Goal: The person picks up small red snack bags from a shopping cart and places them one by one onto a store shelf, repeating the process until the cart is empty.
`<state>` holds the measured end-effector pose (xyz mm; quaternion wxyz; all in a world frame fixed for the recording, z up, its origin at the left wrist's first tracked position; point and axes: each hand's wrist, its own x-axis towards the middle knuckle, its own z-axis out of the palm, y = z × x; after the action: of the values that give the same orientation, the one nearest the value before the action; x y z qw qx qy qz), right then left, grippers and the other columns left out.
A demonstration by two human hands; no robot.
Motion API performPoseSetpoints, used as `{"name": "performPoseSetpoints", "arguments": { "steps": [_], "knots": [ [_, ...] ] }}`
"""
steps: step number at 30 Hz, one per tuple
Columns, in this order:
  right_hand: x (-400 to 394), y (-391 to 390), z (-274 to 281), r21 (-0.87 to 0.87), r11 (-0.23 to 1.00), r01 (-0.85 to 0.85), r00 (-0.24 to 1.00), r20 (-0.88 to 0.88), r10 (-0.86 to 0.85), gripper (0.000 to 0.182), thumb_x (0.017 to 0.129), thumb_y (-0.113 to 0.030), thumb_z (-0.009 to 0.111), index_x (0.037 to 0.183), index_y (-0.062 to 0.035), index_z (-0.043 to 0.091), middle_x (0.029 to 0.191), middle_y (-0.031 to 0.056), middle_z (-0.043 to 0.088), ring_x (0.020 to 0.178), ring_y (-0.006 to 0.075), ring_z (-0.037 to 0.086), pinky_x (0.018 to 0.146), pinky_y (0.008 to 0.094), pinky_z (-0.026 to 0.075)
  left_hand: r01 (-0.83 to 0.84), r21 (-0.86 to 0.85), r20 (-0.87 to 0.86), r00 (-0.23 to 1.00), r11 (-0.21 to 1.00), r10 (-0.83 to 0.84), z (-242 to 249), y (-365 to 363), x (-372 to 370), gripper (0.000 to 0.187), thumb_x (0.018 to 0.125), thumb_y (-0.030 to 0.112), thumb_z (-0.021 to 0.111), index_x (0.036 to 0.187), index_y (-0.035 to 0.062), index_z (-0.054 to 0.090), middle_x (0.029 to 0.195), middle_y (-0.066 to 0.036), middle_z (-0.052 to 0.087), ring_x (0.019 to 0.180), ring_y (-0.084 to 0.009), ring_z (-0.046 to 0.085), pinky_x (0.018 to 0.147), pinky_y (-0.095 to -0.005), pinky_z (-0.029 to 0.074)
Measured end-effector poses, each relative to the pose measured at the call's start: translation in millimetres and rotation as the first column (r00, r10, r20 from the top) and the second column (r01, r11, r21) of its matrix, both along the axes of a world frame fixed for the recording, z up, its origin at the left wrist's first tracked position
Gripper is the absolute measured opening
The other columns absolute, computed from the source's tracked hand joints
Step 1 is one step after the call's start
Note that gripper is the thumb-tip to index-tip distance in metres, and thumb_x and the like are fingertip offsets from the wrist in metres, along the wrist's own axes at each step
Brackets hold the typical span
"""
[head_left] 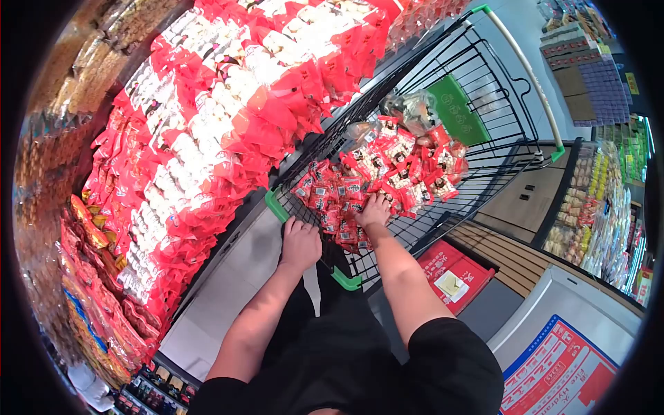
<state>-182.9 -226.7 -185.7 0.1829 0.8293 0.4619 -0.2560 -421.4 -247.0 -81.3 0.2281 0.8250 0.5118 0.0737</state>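
A black wire shopping cart (pixel 508 104) with green corners stands in front of me. My left hand (pixel 301 243) is closed over the cart's near rim, close to a green corner piece (pixel 277 205). Inside the basket, my right hand (pixel 374 210) rests on the small red snack packets (pixel 336 192), its fingers stretched out and spread over them. Farther in lie red and clear packets (pixel 408 162) with pale contents. Beyond those is a clear bag (pixel 417 111), beside a green panel (pixel 456 109).
To the left, a long sloping display of red and white snack bags (pixel 228 131) runs close along the cart. A red box (pixel 453 277) and a white cabinet with a fire hydrant sign (pixel 560 373) stand on the right. Shelves of packaged goods (pixel 588 200) are behind them.
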Motion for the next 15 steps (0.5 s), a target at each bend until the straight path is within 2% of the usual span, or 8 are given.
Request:
{"name": "performPoseSetpoints", "arguments": {
  "steps": [3, 5, 7, 8, 9, 11, 13, 15],
  "knots": [
    [0, 5, -11, -0.062, 0.998, 0.02, 1.0, 0.009, -0.02, 0.103, 0.069, -0.062, 0.081, 0.145, -0.0031, 0.043, 0.147, 0.0107, 0.036, 0.138, 0.0317, 0.035, 0.106, 0.059, 0.04, -0.039, 0.033, 0.029, 0.999, 0.999, 0.038, 0, 1, 1, 0.02, 0.084, 0.019, 0.057, 0.087, 0.0045, 0.072, 0.087, -0.012, 0.068, 0.095, -0.0292, 0.06, 0.112, -0.0487, 0.034],
    [0, 3, -18, -0.062, 0.998, 0.028, 1.0, 0.003, -0.028, 0.098, 0.07, -0.063, 0.079, 0.142, -0.0045, 0.048, 0.145, 0.0111, 0.037, 0.137, 0.0306, 0.036, 0.105, 0.059, 0.041, -0.041, 0.013, 0.032, 0.999, 0.999, 0.041, 1, 2, 2, 0.019, 0.083, 0.018, 0.058, 0.087, 0.0042, 0.071, 0.088, -0.012, 0.069, 0.095, -0.0291, 0.06, 0.112, -0.0487, 0.034],
    [-2, 0, -19, -0.076, 0.995, 0.058, 0.996, -0.057, -0.063, 0.095, 0.071, -0.063, 0.079, 0.142, -0.0067, 0.049, 0.143, 0.0124, 0.039, 0.136, 0.0314, 0.038, 0.104, 0.0578, 0.042, -0.056, 0.009, 0.031, 0.998, 0.998, 0.055, 0, 2, 3, 0.019, 0.082, 0.018, 0.059, 0.087, 0.0042, 0.071, 0.088, -0.012, 0.069, 0.095, -0.0291, 0.06, 0.112, -0.0486, 0.033],
    [-5, -3, -20, -0.081, 0.994, 0.069, 0.996, -0.05, -0.073, 0.095, 0.071, -0.064, 0.079, 0.143, -0.0086, 0.05, 0.149, 0.0149, 0.036, 0.14, 0.0347, 0.034, 0.106, 0.0574, 0.041, -0.064, 0.004, 0.028, 0.998, 0.998, 0.064, 0, 1, 4, 0.019, 0.082, 0.018, 0.059, 0.087, 0.0043, 0.071, 0.088, -0.012, 0.069, 0.095, -0.029, 0.06, 0.113, -0.0486, 0.033],
    [-6, -5, -21, -0.072, 0.995, 0.065, 0.997, -0.047, -0.069, 0.095, 0.071, -0.064, 0.079, 0.143, -0.0086, 0.05, 0.149, 0.0149, 0.036, 0.14, 0.0347, 0.034, 0.106, 0.0574, 0.041, -0.068, 0.012, 0.033, 0.997, 0.998, 0.068, -1, 2, 5, 0.019, 0.082, 0.018, 0.059, 0.087, 0.0043, 0.071, 0.088, -0.012, 0.069, 0.095, -0.029, 0.06, 0.113, -0.0486, 0.033],
    [-14, -13, -28, -0.014, 0.992, 0.127, 0.991, -0.035, -0.128, 0.095, 0.071, -0.063, 0.079, 0.143, -0.0089, 0.049, 0.157, 0.0163, 0.027, 0.145, 0.038, 0.026, 0.107, 0.0589, 0.04, -0.067, 0.02, 0.033, 0.997, 0.998, 0.067, -2, 0, 4, 0.019, 0.081, 0.018, 0.06, 0.088, 0.0045, 0.072, 0.088, -0.012, 0.068, 0.095, -0.0288, 0.06, 0.114, -0.0487, 0.033],
    [-17, -12, -21, -0.032, 0.991, 0.129, 0.989, -0.071, -0.131, 0.096, 0.072, -0.064, 0.078, 0.145, -0.0089, 0.047, 0.158, 0.0188, 0.029, 0.145, 0.0408, 0.027, 0.107, 0.0567, 0.042, -0.071, 0.026, 0.032, 0.997, 0.997, 0.07, -3, -1, 4, 0.019, 0.08, 0.018, 0.06, 0.088, 0.0048, 0.072, 0.088, -0.011, 0.068, 0.095, -0.0286, 0.06, 0.114, -0.0487, 0.033],
    [-12, -13, -27, -0.035, 0.995, 0.095, 0.989, -0.111, -0.098, 0.092, 0.072, -0.064, 0.077, 0.143, -0.0108, 0.05, 0.151, 0.0185, 0.042, 0.14, 0.0415, 0.037, 0.105, 0.0506, 0.047, -0.076, 0.035, 0.038, 0.997, 0.997, 0.074, -3, -1, 6, 0.02, 0.08, 0.018, 0.06, 0.088, 0.0051, 0.072, 0.088, -0.011, 0.068, 0.095, -0.0284, 0.061, 0.114, -0.0488, 0.032]
  ]
}}
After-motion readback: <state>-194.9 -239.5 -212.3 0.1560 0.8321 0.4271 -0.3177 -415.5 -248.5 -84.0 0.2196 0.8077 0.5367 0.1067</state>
